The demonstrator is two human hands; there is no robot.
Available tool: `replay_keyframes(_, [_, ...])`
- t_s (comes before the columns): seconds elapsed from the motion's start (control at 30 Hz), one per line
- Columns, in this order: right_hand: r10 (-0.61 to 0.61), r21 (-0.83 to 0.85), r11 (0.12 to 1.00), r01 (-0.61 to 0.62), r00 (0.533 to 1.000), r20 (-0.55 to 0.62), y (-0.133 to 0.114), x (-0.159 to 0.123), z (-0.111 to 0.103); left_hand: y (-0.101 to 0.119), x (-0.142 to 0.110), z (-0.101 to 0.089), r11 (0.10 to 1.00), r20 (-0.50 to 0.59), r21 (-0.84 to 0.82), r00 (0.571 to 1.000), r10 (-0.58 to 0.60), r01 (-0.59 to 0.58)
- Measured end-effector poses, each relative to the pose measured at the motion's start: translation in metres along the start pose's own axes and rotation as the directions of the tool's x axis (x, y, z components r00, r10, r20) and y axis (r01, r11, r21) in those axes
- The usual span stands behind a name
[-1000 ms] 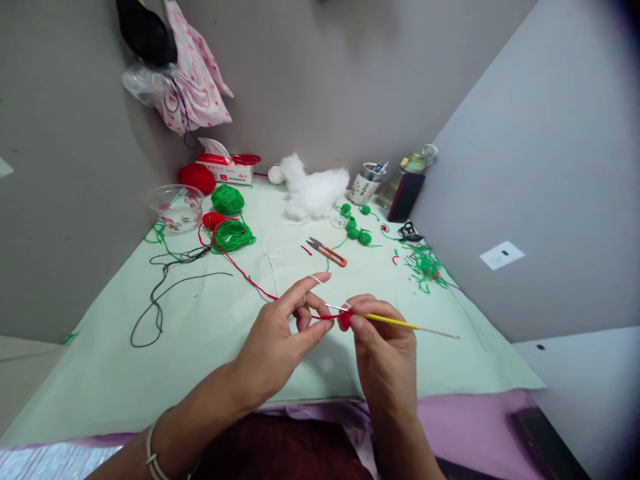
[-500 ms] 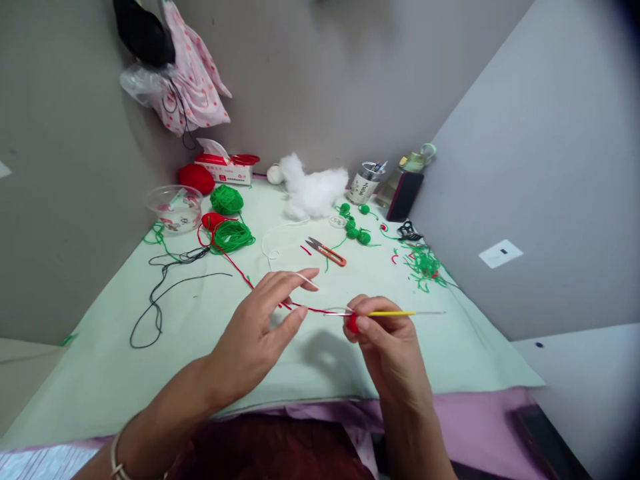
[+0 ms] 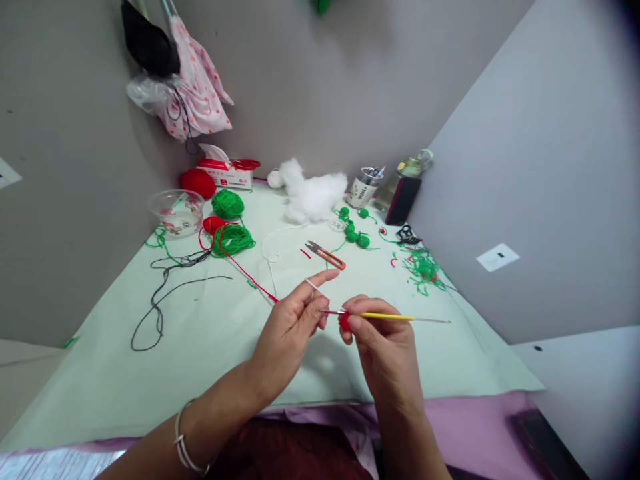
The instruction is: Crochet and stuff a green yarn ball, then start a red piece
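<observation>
Between the thumb and fingers of my right hand (image 3: 384, 341) is a crochet hook with a yellow handle (image 3: 390, 317), along with a small red crocheted piece (image 3: 345, 322). The hook lies level, its metal end toward my left hand (image 3: 287, 330). My left thumb and fingers pinch the red yarn (image 3: 331, 312) just left of the piece, while the index finger stretches out with white yarn (image 3: 316, 289) across it. From the left hand the red yarn runs back to a small red ball (image 3: 214, 225).
Orange thread snips (image 3: 326, 255) lie just beyond my hands. Farther back are white stuffing (image 3: 315, 195), small green balls (image 3: 352, 236), green yarn (image 3: 233, 240), a clear bowl (image 3: 176, 223), a tissue box (image 3: 233, 177) and a phone (image 3: 404, 201). Green yarn scraps (image 3: 424, 268) sit at the right.
My left hand has moved right, close to the right hand, and its thumb and fingers have closed on the red yarn. The right hand keeps hold of the hook and red piece.
</observation>
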State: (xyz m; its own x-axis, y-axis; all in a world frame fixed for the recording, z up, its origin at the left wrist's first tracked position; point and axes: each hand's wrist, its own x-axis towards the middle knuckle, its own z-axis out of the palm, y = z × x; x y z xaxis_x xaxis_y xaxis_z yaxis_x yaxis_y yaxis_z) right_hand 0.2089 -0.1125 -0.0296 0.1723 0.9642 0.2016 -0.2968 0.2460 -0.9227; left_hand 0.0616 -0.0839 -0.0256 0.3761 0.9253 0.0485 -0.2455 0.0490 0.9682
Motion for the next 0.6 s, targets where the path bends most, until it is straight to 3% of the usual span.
replay_keyframes(0.1, [-0.011,0.013,1.000,0.010,0.999,0.032,0.003,-0.001,-0.002,0.005,0.000,-0.005,0.994,-0.022,0.085,0.997,0.078,-0.075])
replay_keyframes(0.27, [-0.039,-0.030,0.999,0.042,0.994,0.103,0.002,-0.001,-0.007,0.021,0.003,-0.020,0.944,0.090,0.283,0.984,0.153,-0.173])
replay_keyframes(0.37, [-0.140,-0.155,0.976,0.152,0.986,0.087,0.000,-0.003,-0.004,0.026,0.003,-0.023,0.896,0.109,0.366,0.967,0.228,-0.253])
replay_keyframes(0.5, [-0.354,-0.352,0.869,0.346,0.934,0.045,-0.002,-0.009,0.004,0.021,-0.003,-0.016,0.859,0.043,0.401,0.944,0.328,-0.317])
replay_keyframes(0.6, [-0.400,-0.383,0.840,0.384,0.916,0.042,0.000,-0.012,0.008,0.013,-0.007,-0.009,0.911,-0.042,0.330,0.960,0.276,-0.248])
